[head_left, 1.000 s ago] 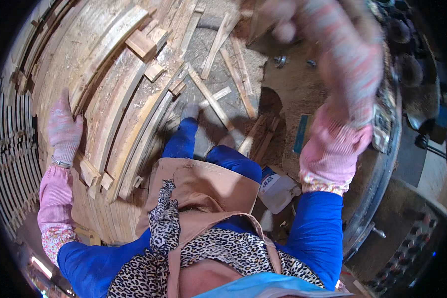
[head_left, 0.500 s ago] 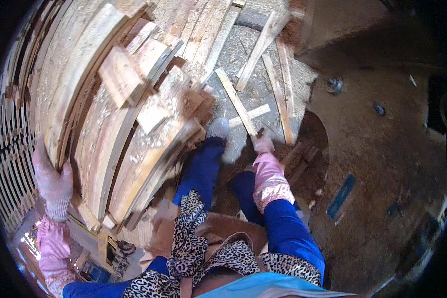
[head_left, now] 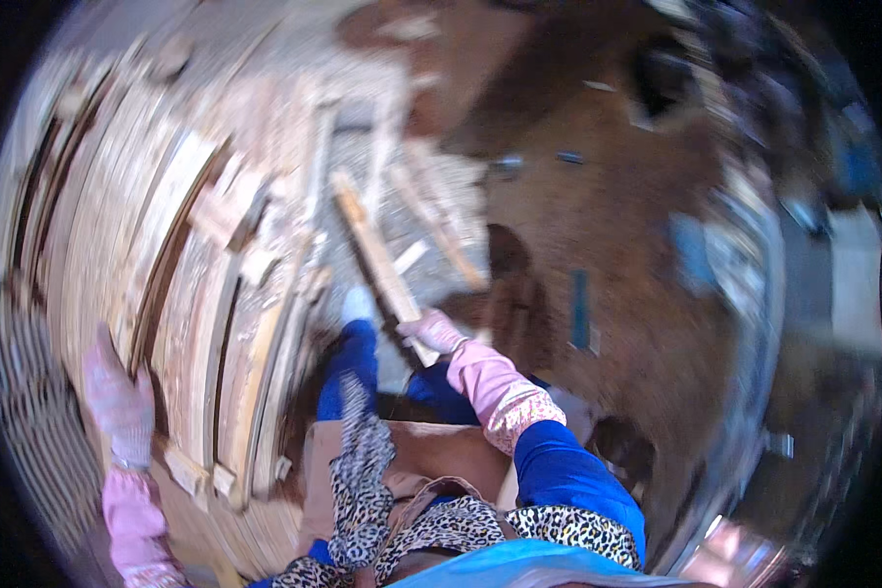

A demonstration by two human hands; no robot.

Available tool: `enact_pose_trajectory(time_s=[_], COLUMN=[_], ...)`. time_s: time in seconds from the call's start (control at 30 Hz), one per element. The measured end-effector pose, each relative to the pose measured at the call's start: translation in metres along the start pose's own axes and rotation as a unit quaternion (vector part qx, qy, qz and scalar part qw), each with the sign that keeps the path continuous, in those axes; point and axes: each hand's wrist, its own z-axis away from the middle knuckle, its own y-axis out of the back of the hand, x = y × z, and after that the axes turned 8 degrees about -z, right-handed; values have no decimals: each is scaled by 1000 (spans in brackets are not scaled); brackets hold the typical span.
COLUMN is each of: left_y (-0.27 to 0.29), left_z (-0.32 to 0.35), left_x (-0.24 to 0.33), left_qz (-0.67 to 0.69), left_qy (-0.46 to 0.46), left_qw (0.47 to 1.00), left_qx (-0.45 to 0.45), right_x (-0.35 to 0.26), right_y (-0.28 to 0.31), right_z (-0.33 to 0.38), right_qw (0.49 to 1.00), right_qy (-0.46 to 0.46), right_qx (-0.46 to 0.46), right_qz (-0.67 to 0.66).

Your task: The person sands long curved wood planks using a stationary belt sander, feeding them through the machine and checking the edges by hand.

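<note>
My right hand (head_left: pixel 433 331), in a pale pink knitted glove, is closed round the near part of a narrow wooden strip (head_left: pixel 372 240). The strip slants away from me to the far left, and a short end of it shows on the near side of the hand. At the left, my gloved left hand (head_left: pixel 120 400) lies against the near side of a stack of planks (head_left: pixel 191 338), its fingers stretched out and its thumb apart. Motion blur softens both hands, and whether the left one presses on a plank is unclear.
Short wood blocks (head_left: pixel 220 218) and shavings lie on top of the stack. More loose strips (head_left: pixel 441 230) are scattered on the floor beyond my right hand. A flat blue-green piece (head_left: pixel 580 309) lies on the brown ground at the right. My shoe (head_left: pixel 359 305) stands beside the stack.
The view has swung to the right and blurred. My right hand now has the wooden strip up closer to me. The left hand stays by the plank stack, fingers stretched.
</note>
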Motion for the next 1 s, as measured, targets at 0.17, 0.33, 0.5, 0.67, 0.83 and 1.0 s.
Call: enact_pose_trajectory(time_s=[0.17,0.33,0.5,0.67,0.83,1.0], left_y=[-16,41,9,40,24,14], left_z=[-1,-14,-21,-8,-9,3], left_x=[-7,17,9,20,8,-12], left_qz=[36,3,55,48,36,67], left_qy=[5,50,4,56,57,33], left_qw=[999,991,996,992,994,996], left_qx=[-19,-127,-65,-105,-90,-56], right_x=[-150,-155,-64,-4,-50,-194], right_y=[-13,-3,56,102,163,249], right_z=[279,516,664,702,634,514], right_qw=[977,831,712,657,607,591], right_qy=[160,402,375,125,30,76], right_qx=[142,381,590,697,705,726], right_qz=[-22,54,60,258,366,344])
